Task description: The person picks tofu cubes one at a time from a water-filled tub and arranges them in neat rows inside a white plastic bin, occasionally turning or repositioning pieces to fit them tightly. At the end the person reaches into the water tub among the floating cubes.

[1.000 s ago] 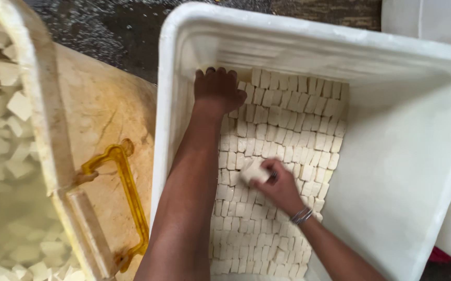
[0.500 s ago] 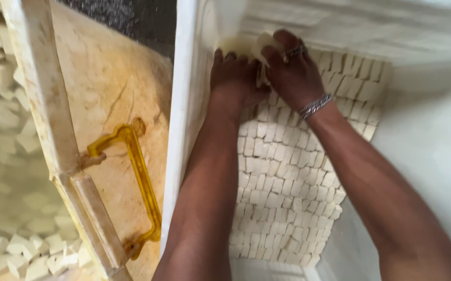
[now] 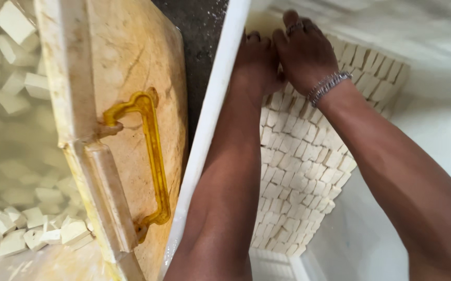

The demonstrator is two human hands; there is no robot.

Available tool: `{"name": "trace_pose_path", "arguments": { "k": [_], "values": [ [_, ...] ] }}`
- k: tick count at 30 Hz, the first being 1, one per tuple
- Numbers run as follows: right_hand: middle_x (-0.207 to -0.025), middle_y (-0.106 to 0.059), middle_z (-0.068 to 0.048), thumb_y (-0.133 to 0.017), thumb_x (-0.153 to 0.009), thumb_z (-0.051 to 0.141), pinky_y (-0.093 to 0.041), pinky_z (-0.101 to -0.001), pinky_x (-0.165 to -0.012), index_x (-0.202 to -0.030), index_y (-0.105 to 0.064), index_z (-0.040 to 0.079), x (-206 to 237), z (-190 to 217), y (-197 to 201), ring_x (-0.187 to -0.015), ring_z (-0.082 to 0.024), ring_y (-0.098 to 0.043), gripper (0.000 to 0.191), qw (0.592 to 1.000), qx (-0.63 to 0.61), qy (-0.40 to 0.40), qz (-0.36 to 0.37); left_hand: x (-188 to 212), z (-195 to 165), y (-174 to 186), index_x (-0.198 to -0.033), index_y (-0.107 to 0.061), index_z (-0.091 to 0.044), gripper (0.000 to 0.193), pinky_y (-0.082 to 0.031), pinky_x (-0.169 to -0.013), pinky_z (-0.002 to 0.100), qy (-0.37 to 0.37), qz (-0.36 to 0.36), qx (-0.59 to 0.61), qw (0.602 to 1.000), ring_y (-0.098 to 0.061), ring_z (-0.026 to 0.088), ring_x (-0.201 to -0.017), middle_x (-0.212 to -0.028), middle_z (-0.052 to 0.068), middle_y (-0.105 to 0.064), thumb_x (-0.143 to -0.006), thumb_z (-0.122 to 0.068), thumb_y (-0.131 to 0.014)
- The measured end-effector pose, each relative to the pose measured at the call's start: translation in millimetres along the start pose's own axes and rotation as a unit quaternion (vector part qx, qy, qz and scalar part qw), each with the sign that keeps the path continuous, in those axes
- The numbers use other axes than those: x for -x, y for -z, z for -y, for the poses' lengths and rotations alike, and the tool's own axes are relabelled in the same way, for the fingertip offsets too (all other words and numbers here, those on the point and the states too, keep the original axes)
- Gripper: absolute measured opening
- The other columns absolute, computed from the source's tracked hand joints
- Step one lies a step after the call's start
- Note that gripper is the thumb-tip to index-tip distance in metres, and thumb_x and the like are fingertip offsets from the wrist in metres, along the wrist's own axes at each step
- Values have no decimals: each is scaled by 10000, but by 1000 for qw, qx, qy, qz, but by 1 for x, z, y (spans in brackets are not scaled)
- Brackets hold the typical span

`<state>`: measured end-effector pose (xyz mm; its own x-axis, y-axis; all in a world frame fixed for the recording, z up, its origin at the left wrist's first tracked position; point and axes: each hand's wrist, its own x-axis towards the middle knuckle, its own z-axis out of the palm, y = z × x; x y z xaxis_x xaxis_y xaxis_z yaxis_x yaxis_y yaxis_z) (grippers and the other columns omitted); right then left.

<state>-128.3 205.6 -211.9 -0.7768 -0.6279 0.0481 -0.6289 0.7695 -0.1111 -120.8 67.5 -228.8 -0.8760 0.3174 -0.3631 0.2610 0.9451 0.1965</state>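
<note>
Both my hands reach into a white plastic tub whose bottom is lined with several rows of small pale cubes. My left hand presses flat on the cubes at the tub's far corner. My right hand, with a silver bracelet on the wrist, lies right beside it, fingers down on the same corner. Whether either hand grips a cube is hidden by the fingers.
To the left stands a cream container with a yellow handle on its wall. It holds liquid and several loose white cubes. A dark gritty floor strip shows between the two tubs.
My right hand carried a cube from the middle of the tub up to the far corner next to my left hand. The view moved closer and shifted right.
</note>
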Motion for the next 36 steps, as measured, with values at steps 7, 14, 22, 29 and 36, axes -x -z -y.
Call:
{"name": "trace_pose_path", "arguments": {
  "k": [7,14,22,29,36],
  "values": [
    [-1316,-614,-183,-663,-979,57,-545,-478,-952,-1185,-649,10,14,-8,0,-1214,-371,-623,212,999,4,1,35,2,0,-10,-1157,-697,-122,542,-435,-1058,438,7,5,93,996,-555,313,-1208,-1196,91,-666,-751,-475,-763],
    [-1322,-634,-191,-710,-851,60,-546,-456,-960,-1228,-653,-27,13,-3,-5,-1215,-382,-616,391,999,-26,4,19,0,2,-6,-1063,-739,-129,439,-435,-1074,424,1,15,72,997,-577,305,-1180,-1147,83,-672,-769,-455,-739],
    [-1273,-701,-209,-527,-916,-74,-559,-404,-1049,-1227,-713,-2,31,-22,95,-1113,-334,-699,370,976,-204,-71,-11,-4,9,1,-1243,-646,-80,552,-281,-1170,535,18,-71,146,987,-609,368,-1161,-1185,161,-680,-830,-446,-635],
    [-1074,-712,-148,-597,-972,-10,-574,-301,-868,-1178,-640,-57,119,-14,208,-981,-197,-704,216,907,-337,-220,-126,-43,-17,3,-1142,-706,-66,502,-236,-1208,641,158,-26,123,979,-637,378,-1193,-1151,179,-722,-1050,-441,-385],
    [-1079,-721,-101,-599,-1042,0,-534,-251,-780,-1203,-665,-24,159,-18,199,-886,-142,-660,176,835,-373,-353,-197,-39,-40,24,-1098,-721,-53,512,-63,-1210,699,183,76,127,972,-474,392,-1388,-1314,162,-664,-1033,-396,-346]
  ]
}}
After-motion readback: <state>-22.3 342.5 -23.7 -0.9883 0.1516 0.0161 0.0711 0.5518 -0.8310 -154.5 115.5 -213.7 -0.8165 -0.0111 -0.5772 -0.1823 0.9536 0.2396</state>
